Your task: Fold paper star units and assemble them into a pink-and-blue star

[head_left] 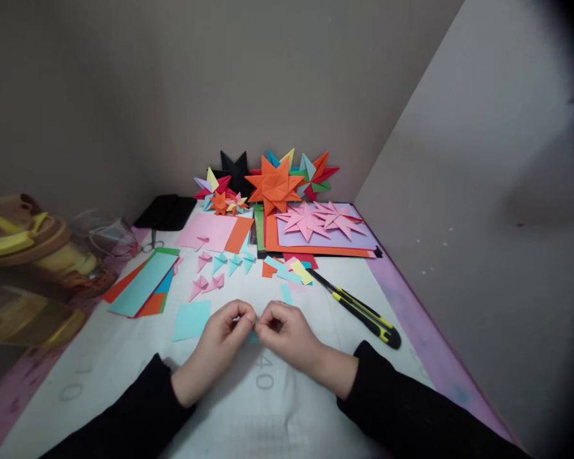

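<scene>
My left hand (227,328) and my right hand (287,331) meet at the middle of the table, fingertips pinched together. Between them shows a small light blue paper piece (252,338), mostly hidden by the fingers. A light blue paper square (191,320) lies flat just left of my left hand. Beyond the hands sit small folded light blue pieces (234,262) in a row and folded pink pieces (199,285). To the right of my right hand, a black and yellow utility knife (358,309) lies diagonally, and paper scraps (289,271) are near its tip.
Colored paper strips (146,284) lie left, near scissors (153,242). Farther left are a tan-lidded jar (52,248) and a clear glass (105,233). At the back, an orange paper star (275,185) and others lean on the wall; pink stars (306,221) rest on stacked sheets.
</scene>
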### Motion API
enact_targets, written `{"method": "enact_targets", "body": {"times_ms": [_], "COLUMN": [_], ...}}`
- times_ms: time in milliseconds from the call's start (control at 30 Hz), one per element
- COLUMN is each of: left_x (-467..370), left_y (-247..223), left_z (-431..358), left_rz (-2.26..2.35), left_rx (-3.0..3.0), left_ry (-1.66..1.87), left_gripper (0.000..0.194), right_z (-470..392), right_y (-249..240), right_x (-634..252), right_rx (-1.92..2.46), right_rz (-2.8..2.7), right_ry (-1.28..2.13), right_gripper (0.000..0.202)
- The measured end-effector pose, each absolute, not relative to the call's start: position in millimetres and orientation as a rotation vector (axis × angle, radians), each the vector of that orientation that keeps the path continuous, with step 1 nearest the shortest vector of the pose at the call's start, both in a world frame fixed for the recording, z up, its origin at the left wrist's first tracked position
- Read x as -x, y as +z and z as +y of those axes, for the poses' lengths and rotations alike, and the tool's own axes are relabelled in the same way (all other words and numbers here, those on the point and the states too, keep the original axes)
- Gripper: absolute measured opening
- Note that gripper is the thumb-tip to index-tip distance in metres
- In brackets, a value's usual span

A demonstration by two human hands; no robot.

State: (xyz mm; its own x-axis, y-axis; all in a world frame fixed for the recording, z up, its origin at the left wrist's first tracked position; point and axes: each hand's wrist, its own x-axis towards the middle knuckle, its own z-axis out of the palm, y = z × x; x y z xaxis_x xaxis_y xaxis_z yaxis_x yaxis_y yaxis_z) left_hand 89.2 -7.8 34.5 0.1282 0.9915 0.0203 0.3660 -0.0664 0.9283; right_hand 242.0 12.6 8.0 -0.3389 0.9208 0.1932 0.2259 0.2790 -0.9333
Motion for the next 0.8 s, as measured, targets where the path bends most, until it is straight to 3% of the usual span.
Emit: {"method": "enact_targets", "body": {"times_ms": [300,800], "left_x": [-87.1,-88.1], "left_y": [29.2,26.0], "left_z": [-6.5,0.0], "left_rz": [1.398,1.371], "left_rx": [-1.874,-1.534], "left_ry": [0.865,0.918], "left_gripper": [0.019,0.021], "right_z": [13.8,13.4], "right_y": [8.2,6.2], "right_x": [-241.6,-241.3], "right_rx": [1.052,1.041], "right_rz": [-1.812,-1.790], "right_ry": [1.112,1.190], "right_gripper": [0.016,0.011]}}
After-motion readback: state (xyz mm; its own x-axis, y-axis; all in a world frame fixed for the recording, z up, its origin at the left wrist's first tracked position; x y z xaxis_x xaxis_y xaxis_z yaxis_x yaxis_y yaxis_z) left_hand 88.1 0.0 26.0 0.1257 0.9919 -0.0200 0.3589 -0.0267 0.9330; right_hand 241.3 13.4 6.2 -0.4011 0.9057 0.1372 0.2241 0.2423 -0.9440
